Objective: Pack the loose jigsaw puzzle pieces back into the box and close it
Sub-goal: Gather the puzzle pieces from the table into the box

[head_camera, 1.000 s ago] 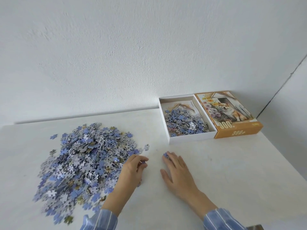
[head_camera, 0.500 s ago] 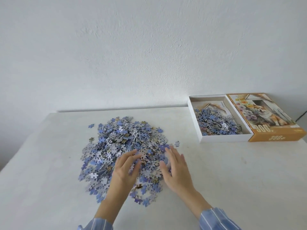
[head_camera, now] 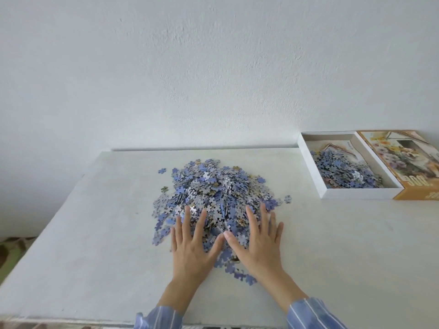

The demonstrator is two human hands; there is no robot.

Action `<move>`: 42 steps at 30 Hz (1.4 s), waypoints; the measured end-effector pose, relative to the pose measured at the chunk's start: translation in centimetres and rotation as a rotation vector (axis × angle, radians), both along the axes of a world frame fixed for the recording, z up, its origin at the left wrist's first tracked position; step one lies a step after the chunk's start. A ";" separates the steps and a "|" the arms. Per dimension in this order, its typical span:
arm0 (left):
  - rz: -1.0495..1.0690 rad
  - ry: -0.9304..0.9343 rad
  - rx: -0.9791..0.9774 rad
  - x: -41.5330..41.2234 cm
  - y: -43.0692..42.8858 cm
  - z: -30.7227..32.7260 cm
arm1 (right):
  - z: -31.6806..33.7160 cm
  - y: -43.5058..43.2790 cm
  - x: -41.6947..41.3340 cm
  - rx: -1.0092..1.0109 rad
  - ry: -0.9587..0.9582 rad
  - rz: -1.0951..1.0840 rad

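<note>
Fingers spread flat, left hand [head_camera: 190,248] and right hand [head_camera: 257,243] press on the puzzle pieces [head_camera: 213,191].

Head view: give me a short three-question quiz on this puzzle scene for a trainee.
1. True or false: the box base already holds some puzzle pieces.
2. Where is the lid? A) shut on the base; B) lying beside the base, picture side up; C) leaning upright against the wall.
3. Fill in: most loose pieces lie in a pile on the ____.
Key: 1 true; 2 B; 3 table.
</note>
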State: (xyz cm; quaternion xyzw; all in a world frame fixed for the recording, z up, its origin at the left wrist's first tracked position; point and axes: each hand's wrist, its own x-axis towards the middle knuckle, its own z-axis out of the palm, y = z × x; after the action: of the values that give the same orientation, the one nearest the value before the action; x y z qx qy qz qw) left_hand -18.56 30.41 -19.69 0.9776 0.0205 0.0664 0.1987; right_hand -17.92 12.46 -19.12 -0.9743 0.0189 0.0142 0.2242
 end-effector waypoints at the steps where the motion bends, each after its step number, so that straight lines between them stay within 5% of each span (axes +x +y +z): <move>1: -0.009 -0.008 -0.010 0.6 0.5 0.4 | 0.1 -0.1 0.4 0.005 -0.024 -0.019; 11: -0.234 0.115 0.167 9.4 5.2 2.3 | 0.6 0.4 5.3 -0.163 0.014 0.215; 16: -0.236 0.155 0.169 10.2 3.7 2.3 | 0.6 0.8 6.4 -0.232 -0.150 0.181; 24: -0.166 0.056 0.228 11.0 3.1 1.9 | 0.2 1.5 7.6 -0.153 -0.344 0.134; 32: -0.223 0.062 0.267 12.2 3.1 2.3 | 0.3 1.6 7.4 -0.240 -0.257 0.089; 42: -0.228 -0.100 0.247 14.1 3.1 3.8 | 1.7 0.8 9.3 -0.034 -0.531 0.187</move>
State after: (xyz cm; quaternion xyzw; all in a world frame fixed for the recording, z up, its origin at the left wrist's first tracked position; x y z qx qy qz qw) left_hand -4.44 33.54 -15.85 0.9860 -0.1087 0.0940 0.0843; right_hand -8.59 13.23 -17.47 -0.9450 -0.1300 -0.2215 0.2025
